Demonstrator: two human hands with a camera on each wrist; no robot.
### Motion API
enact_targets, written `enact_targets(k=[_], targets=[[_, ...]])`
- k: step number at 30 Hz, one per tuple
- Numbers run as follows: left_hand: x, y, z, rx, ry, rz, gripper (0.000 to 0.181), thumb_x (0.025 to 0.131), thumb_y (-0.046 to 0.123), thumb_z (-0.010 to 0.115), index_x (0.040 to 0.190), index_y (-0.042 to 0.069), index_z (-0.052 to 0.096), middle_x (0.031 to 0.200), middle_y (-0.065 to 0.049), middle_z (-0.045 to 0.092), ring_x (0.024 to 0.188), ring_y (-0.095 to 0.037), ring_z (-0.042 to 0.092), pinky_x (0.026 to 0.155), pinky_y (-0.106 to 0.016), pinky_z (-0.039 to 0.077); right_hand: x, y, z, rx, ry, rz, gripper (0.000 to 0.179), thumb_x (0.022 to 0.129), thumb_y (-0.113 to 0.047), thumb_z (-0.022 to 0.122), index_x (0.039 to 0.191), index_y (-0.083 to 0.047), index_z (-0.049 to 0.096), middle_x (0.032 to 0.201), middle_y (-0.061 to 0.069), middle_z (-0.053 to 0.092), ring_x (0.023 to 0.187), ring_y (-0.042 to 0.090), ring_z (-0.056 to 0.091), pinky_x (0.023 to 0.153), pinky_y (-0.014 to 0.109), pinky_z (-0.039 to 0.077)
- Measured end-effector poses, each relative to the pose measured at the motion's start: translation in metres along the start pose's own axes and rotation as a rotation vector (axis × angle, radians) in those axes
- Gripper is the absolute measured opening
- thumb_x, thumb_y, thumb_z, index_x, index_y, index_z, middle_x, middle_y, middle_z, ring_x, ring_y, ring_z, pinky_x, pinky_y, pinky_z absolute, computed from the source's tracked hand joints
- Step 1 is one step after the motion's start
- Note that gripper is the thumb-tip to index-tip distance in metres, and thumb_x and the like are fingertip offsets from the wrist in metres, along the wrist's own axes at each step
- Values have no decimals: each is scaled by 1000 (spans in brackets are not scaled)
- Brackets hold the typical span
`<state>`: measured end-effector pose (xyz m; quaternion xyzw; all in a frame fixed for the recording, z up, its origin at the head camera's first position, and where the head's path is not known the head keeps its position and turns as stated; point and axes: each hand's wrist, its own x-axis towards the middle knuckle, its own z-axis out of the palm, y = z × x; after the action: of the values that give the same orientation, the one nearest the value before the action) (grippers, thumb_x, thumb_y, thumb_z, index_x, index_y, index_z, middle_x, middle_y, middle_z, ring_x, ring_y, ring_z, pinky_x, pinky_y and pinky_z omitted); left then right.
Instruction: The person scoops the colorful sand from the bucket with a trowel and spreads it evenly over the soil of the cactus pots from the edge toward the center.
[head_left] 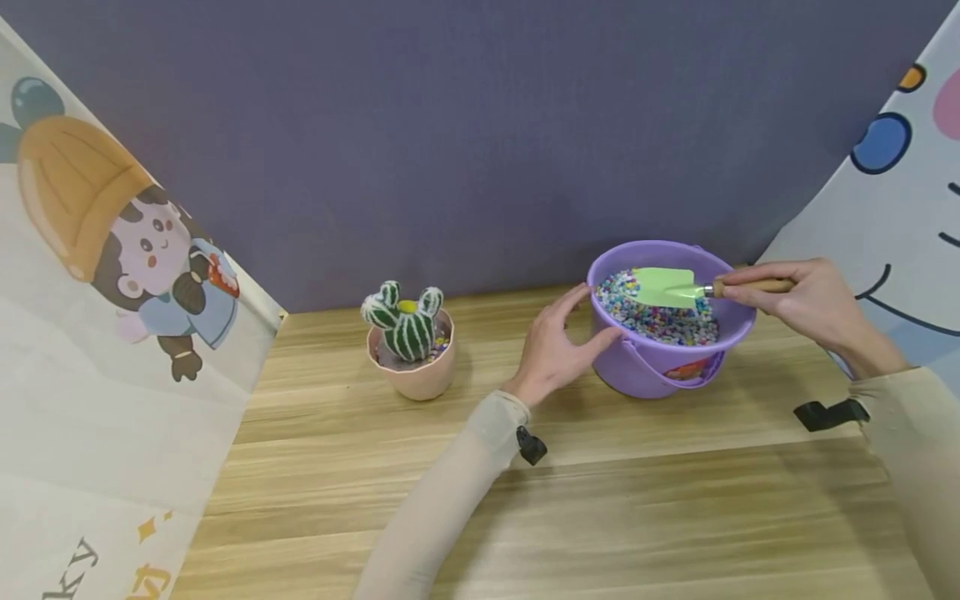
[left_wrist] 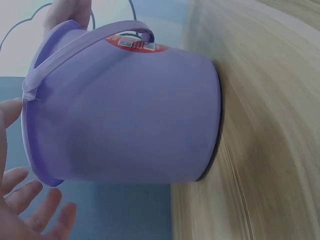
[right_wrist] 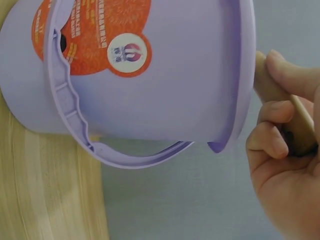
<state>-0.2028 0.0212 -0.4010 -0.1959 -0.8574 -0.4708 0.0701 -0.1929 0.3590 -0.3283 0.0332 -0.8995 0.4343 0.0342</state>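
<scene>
My right hand grips the wooden handle of a small trowel, fingers curled round it at the bucket's right rim. The trowel's light green blade lies over the colourful small pebbles inside the purple bucket, with a few pebbles at its tip. On the bucket's left side, my left hand is spread, thumb and fingertips right at the rim. In the left wrist view its fingers are loosely extended beside the rim. The bucket's handle hangs down at the front.
Left of the bucket stands a pink pot holding a knitted cactus, with some colourful pebbles around its base. A dark blue-grey panel rises behind the wooden table. Printed white panels flank both sides.
</scene>
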Motion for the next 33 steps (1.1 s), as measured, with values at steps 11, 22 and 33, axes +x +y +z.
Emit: enact_targets(k=[11,22,33], targets=[[-7,-1,-13,-19,45,3,77,91,53,79,157,24,52,158,1,58,136,-20,61,113,-46,53,2,-8,2,39,-10,-33,32,100,-25,77,125,-6,79,98,-27,80,92,-14,72,77,4,54],[-19,-4,-35,-72,59,34,72,91,42,82,155,23,55,156,-2,60,135,-22,61,108,-46,57,6,-18,8,21,-8,-45,33,97,-25,81,124,-7,79,95,-32,78,91,-15,71,80,0,50],[-31,-17,-55,-51,100,21,72,91,43,82,155,21,55,154,-5,61,134,-23,61,108,-48,57,8,-30,22,12,-29,-69,32,95,-26,83,121,-6,80,94,-29,79,91,-13,72,83,-1,49]])
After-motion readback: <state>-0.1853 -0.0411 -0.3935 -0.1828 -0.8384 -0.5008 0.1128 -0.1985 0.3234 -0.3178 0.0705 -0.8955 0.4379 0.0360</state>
